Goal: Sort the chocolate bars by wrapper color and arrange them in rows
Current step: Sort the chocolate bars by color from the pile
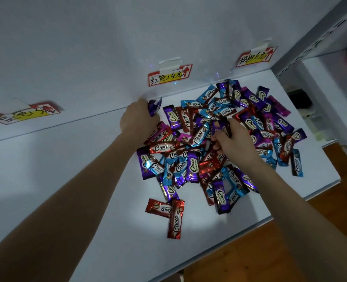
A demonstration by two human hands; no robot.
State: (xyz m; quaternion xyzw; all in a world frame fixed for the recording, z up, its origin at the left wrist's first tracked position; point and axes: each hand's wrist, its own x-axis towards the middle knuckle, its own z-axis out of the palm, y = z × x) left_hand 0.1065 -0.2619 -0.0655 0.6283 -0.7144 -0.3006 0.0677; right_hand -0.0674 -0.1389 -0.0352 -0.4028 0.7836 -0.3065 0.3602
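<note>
So, far left on the back wall there's a left label [24, 112], too smeared for me to read. Next over, the left hand [139, 117] is fisted round a bunch of purple bars [154, 106], up by the back edge of the shelf [87, 180]. I can't tell how many are in there, since only the ends stick out. Above that sits the mid label [169, 75], red-bordered.

Then comes the pile [188, 159] itself: red, blue, purple and pink bars heaped over each other on the right half of the shelf, with no rows laid out yet. A red pair [175, 218] lies apart at the front. The right hand [235, 143] is down in the middle of the heap, fingers pinching a purple bar [219, 127], though part of that grip hides behind the wrapper. The right label [256, 57] is up in the corner.

What I'd worry about is that full left fist shedding a bar if more gets stuffed in. Dragging one out of the heap could also flick its neighbours off the right edge, since the pile runs close to the drop there. The light's dim too, so purple and pink look easy to mix up. Whatever's at the bottom of the heap is buried, so there's no counting colours from here.
</note>
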